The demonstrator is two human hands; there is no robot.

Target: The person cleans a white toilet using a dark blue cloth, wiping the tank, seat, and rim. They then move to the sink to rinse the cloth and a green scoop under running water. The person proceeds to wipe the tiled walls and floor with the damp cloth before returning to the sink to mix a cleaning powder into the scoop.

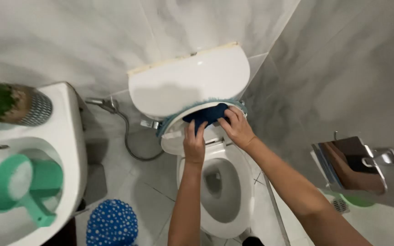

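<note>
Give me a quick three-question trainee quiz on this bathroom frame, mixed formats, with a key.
1. True or false: both hands are on the dark blue fabric cover at the raised toilet lid.
2. Multiple choice: what lies in the sink? A) a green scoop with a handle B) a red bucket C) a white towel
3. Fill in: the blue thing with white dots sits on the ____ below the sink.

Key
1. True: the left hand and the right hand both grip the cover.
2. A, the green scoop.
3. floor
</note>
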